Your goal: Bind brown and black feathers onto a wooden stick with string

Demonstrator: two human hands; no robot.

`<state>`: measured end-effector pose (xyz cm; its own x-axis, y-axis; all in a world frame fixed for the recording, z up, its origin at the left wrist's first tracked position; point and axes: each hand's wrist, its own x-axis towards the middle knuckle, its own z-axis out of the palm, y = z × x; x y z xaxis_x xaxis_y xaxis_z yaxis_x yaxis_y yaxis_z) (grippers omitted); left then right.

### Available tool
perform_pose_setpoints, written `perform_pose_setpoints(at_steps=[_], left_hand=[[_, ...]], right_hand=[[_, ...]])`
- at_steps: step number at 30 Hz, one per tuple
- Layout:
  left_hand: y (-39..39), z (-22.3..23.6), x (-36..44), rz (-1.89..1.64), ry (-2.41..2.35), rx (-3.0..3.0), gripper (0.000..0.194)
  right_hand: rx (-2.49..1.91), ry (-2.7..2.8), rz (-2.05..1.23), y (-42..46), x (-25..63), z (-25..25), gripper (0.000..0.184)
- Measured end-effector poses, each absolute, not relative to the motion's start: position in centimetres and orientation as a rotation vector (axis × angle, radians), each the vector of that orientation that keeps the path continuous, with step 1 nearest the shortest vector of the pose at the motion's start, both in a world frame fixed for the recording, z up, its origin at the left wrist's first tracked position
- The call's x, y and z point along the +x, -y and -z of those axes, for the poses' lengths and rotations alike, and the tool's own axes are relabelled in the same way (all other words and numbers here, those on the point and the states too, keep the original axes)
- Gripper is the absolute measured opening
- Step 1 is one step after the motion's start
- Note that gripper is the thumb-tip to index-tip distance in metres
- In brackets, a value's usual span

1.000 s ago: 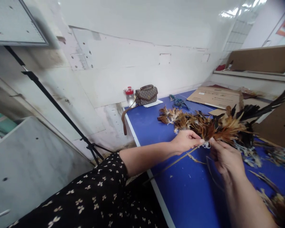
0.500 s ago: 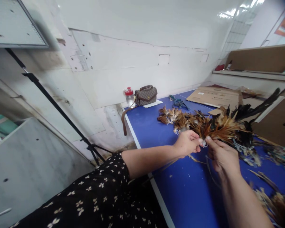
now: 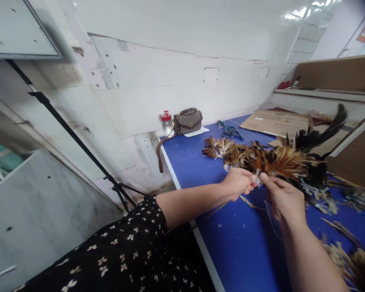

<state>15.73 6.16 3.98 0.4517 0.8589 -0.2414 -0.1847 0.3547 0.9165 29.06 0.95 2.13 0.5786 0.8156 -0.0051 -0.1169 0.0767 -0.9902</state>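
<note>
Close together over the blue table (image 3: 231, 243), both hands meet at the pale quill ends of a bunch of feathers (image 3: 287, 162), brown-gold with black ones behind. My left hand (image 3: 239, 183) is closed, thumb and fingers pinching at the whitish base. From the right, my right hand (image 3: 284, 198) pinches the same base between thumb and curled fingers. A thin clear strip (image 3: 272, 221) hangs below the right hand. Behind the left hand lies a row of brown feathers (image 3: 228, 150), partly overlapped by the bunch. What exactly sits between the fingertips is too small to make out.
Several loose feathers (image 3: 349, 259) lie at the right front, with bluish scraps (image 3: 361, 200) farther back. Flattened cardboard (image 3: 276, 123), a handbag (image 3: 187, 121) and a red-lidded bottle (image 3: 166, 123) are at the back. A black stand (image 3: 76, 142) rises left of the table.
The long black feathers have swung left and more upright. Both hands stay at the quill ends, with small finger shifts, and a pale strip now shows above the left fingertips.
</note>
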Motion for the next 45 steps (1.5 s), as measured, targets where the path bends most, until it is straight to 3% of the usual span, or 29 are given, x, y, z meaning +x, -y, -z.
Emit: perform_pose_setpoints(at_steps=[7, 13, 18, 20, 25, 31, 45], left_hand=[[-6.5, -5.4, 14.6, -0.693, -0.748, 0.853, 0.028], [-8.6, -3.2, 14.0, -0.503, -0.904, 1.093, 0.007], [-8.9, -3.2, 11.6, -0.629, -1.204, 1.824, 0.052], [-8.2, -3.4, 11.2, -0.780, -1.174, 2.009, 0.051], [-6.3, -2.2, 13.6, -0.721, -0.872, 1.648, 0.052], [-6.3, -2.0, 15.6, -0.906, -0.837, 1.399, 0.006], [-6.3, -6.1, 12.3, -0.534, -0.357, 0.946, 0.019]], right_hand=[[-1.168, 0.677, -0.843, -0.9, 29.0, -2.0, 0.062], [-1.147, 0.674, -0.798, -1.0, 29.5, -1.6, 0.059], [-1.167, 0.651, -0.816, -1.2, 29.7, -1.2, 0.061], [-1.193, 0.634, -0.808, -1.1, 29.6, -1.1, 0.063], [-1.250, 0.657, -0.772, -1.1, 29.3, -1.0, 0.060], [-1.243, 0.672, -0.774, -1.1, 29.0, -1.5, 0.061], [-0.927, 0.871, -1.018, 0.4, 29.1, -4.2, 0.061]])
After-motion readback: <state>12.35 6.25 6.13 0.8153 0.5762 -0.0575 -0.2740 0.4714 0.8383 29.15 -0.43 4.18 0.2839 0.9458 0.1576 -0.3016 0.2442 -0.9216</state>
